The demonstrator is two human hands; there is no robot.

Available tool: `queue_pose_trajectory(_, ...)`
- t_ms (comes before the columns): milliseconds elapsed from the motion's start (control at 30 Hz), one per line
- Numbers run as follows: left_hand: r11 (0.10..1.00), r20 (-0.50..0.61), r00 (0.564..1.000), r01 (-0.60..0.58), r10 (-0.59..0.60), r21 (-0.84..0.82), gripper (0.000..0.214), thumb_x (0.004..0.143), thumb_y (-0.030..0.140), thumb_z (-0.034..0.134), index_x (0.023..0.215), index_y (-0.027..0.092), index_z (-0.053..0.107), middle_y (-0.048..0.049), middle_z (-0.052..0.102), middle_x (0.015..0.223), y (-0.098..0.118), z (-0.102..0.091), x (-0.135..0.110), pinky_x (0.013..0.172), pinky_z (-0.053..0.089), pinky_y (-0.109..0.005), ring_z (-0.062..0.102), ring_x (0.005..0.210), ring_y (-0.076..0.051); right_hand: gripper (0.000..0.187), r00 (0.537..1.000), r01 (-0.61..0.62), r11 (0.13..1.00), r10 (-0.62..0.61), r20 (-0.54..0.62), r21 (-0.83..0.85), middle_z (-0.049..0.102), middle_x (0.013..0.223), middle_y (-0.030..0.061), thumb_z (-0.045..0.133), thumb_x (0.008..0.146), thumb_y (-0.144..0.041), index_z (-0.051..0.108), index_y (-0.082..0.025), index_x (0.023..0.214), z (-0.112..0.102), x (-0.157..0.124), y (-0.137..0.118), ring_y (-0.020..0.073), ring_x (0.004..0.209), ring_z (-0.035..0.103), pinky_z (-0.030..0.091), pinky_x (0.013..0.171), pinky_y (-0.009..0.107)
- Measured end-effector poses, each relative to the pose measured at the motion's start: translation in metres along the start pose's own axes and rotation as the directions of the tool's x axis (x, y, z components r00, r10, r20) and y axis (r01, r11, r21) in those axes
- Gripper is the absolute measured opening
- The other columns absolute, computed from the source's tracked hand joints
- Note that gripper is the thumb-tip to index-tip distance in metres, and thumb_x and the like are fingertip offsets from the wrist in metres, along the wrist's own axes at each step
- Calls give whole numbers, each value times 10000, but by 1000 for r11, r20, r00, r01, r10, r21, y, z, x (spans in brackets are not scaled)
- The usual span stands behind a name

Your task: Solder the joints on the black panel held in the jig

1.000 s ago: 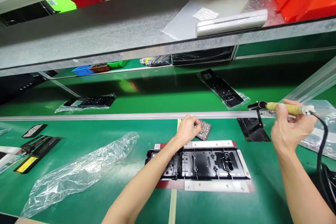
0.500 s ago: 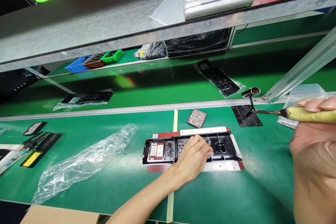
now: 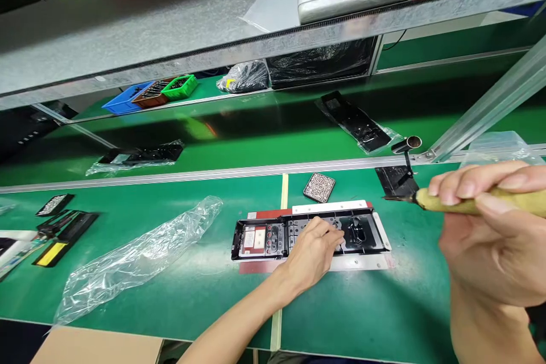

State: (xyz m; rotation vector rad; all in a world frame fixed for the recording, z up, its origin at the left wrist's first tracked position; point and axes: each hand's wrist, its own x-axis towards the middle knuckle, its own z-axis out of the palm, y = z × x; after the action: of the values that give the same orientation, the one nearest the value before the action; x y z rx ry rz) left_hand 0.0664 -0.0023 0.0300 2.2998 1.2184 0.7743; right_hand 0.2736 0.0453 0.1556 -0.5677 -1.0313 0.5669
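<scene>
My right hand (image 3: 490,222) is closed round a tool with a yellow handle (image 3: 443,201) and a slim dark tip; I cannot make out its exact kind. The tip is above the bench, close to a black plate with a metal tube (image 3: 407,144) on a post. My left hand (image 3: 313,244) reaches into a long black plastic housing (image 3: 369,233), fingers bent and pressed together over its middle; what they pinch is hidden. The housing lies open in a red and white fixture (image 3: 362,262). A grey keypad part with holes (image 3: 295,232) shows inside it, beside my fingers.
Behind the fixture lies a square speckled pad (image 3: 319,187). A clear plastic bag (image 3: 140,261) stretches out to the left, with dark parts (image 3: 70,233) beyond. Bagged black housings (image 3: 356,122) rest on the rear ledge. Above hang a metal shelf (image 3: 191,60) and a slanted post (image 3: 482,105).
My right hand has moved left and slightly down with the yellow-handled tool, whose tip has come away from the tube's post. My left hand stays in the housing.
</scene>
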Motion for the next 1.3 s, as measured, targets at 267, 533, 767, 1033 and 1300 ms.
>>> queue_pose_trajectory(267, 976, 150, 986, -102, 73, 194, 475, 974, 11, 425, 1393, 183, 569, -100, 660, 1228, 1, -2, -22, 947, 550, -442, 550, 1156, -262, 118, 963, -215, 966, 186, 194, 141, 560, 570, -28, 691, 925, -311, 687, -213, 860, 16, -28, -1, 141, 426, 489, 414, 380, 318)
queue_pose_trajectory(533, 984, 46, 996, -81, 74, 159, 472, 949, 3, 458, 1363, 188, 588, -100, 648, 1207, 9, -5, -16, 913, 570, -417, 561, 1116, -254, 317, 900, -428, 897, 411, 143, 112, 437, 478, -28, 632, 900, -243, 543, -194, 600, 22, -45, 5, 115, 394, 406, 344, 364, 280)
queue_pose_trajectory(767, 983, -198, 978, -33, 69, 181, 490, 915, -62, 464, 1334, 151, 601, -114, 653, 1155, 4, -15, -33, 958, 565, -413, 548, 1139, -249, 361, 875, -460, 885, 440, 202, 66, 413, 462, -39, 626, 905, -256, 487, -189, 578, 24, -57, 12, 85, 384, 364, 291, 364, 230)
queue_pose_trajectory(1033, 971, -244, 970, 32, 27, 235, 459, 941, -33, 473, 1339, 159, 599, -118, 659, 1175, -7, -4, -48, 962, 572, -452, 542, 1173, -269, 368, 860, -457, 889, 437, 262, 16, 417, 480, -38, 586, 953, -293, 489, -195, 611, 16, -66, 23, 96, 409, 386, 295, 394, 245)
queue_pose_trajectory(1300, 978, -289, 957, 44, 16, 203, 454, 945, -41, 477, 1333, 160, 600, -112, 659, 1158, -9, 0, -52, 965, 572, -445, 540, 1178, -263, 359, 845, -477, 879, 457, 277, 3, 424, 486, -34, 593, 947, -292, 504, -195, 613, 12, -66, 22, 103, 419, 393, 297, 396, 248)
